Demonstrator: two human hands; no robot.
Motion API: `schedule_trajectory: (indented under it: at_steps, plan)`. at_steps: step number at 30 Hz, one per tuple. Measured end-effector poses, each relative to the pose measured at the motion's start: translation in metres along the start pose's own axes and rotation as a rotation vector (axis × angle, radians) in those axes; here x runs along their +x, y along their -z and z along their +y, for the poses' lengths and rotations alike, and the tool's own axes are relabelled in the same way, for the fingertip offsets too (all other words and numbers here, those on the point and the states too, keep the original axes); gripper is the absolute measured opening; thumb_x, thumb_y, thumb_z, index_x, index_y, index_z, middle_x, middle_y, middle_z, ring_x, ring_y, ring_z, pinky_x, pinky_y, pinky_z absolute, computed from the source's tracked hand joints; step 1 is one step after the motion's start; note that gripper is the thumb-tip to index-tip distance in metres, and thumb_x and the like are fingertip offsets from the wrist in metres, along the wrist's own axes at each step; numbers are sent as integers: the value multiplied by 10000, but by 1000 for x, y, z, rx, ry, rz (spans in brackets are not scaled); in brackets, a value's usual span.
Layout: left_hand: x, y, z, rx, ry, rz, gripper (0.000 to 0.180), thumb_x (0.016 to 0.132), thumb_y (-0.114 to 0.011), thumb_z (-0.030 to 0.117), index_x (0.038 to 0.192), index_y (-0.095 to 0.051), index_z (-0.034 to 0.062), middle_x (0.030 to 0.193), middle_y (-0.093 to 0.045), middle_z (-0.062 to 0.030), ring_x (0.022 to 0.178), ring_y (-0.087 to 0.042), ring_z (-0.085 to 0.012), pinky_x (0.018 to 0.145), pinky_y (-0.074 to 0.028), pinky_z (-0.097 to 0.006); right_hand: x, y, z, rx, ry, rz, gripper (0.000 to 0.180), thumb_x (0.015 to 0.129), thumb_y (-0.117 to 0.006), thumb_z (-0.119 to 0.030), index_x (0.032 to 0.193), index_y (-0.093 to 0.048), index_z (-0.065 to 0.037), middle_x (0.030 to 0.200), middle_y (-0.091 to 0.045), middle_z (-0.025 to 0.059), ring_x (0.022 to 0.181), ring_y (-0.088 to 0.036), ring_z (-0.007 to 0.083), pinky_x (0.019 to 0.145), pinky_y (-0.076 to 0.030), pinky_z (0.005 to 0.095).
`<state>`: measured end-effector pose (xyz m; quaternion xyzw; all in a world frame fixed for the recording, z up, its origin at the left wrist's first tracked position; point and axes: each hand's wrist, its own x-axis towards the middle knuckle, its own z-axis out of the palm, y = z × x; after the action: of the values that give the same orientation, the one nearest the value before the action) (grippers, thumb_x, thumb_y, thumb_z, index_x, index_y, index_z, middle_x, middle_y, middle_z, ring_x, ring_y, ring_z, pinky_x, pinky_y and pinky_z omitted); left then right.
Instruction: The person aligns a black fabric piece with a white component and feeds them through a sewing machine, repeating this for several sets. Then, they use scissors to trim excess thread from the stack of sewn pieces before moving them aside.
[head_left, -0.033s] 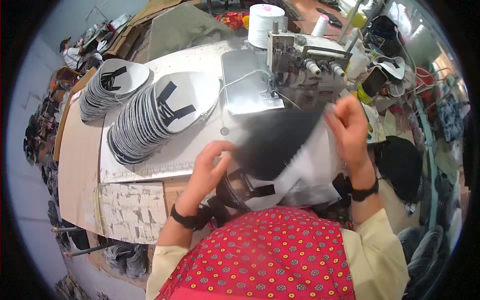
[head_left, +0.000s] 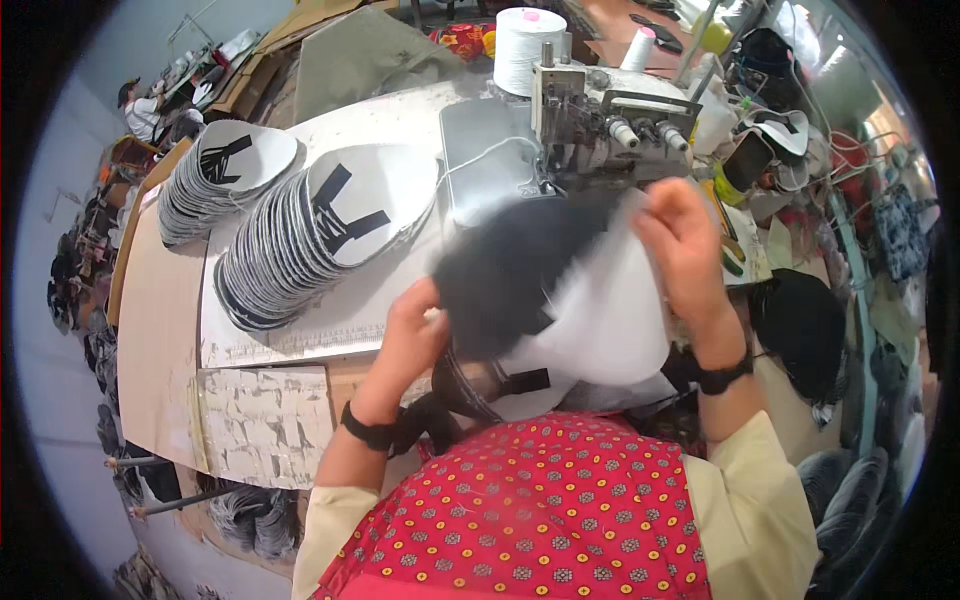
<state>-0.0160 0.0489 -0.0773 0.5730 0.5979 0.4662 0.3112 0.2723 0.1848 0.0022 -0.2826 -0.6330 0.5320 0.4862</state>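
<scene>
Now both hands (head_left: pixel 545 290) on dark fabric piece (head_left: pixel 510 275)

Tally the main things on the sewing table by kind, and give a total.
Sewing machine: 1
Thread cones: 2, a large white cone and a smaller cone
Fanned stacks of white oval pieces: 2, a left stack and a right stack
Black and white fabric piece held between left hand and right hand: 1
Total: 6

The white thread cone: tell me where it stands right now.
In the head view the white thread cone stands upright at the top centre, behind the sewing machine and beyond the dark fabric piece held in both hands.
</scene>
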Motion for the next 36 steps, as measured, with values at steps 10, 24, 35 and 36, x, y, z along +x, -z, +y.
schedule_trajectory:
  at_steps: [10, 24, 35, 36]
  plan:
    - [111, -7, 69, -954, -5, 38, 458, 1059, -398, 379, 1308, -533, 20, 1245, -615, -75, 923, -556, -97, 799, -470, -271, 27, -51, 75, -298, -4, 216, 215, 953, -605, -89, 1117, -673, 32, 865, -714, 71, 693, -643, 99, 617, -511, 279]
    - [95, 45, 39, -316, 404, 79, 360, 904, -699, 374, 828, -644, 27, 679, -598, -53, 487, -469, -95, 450, -335, -232, 3, -62, 61, -958, 391, 46, 320, 825, -725, -93, 1124, -614, -75, 909, -614, 116, 715, -653, 329, 594, -522, 425]
    - [67, -14, 70, 331, -451, -159, 380, 864, -457, -112, 1177, -639, -1, 911, -717, -77, 838, -649, -167, 791, -517, -294, 18, -43, 31, -326, 137, -175, 193, 819, -664, 86, 983, -659, -16, 844, -658, 68, 644, -646, 159, 549, -491, 285]
    - [71, -10, 66, 327, -450, -156, 380, 864, -457, -112, 1177, -639, -1, 911, -717, -77, 838, -649, -167, 791, -517, -294, 15, -42, 23, -268, -18, -197, 175, 838, -667, 79, 991, -660, -5, 803, -674, 63, 602, -640, 118, 525, -478, 265]
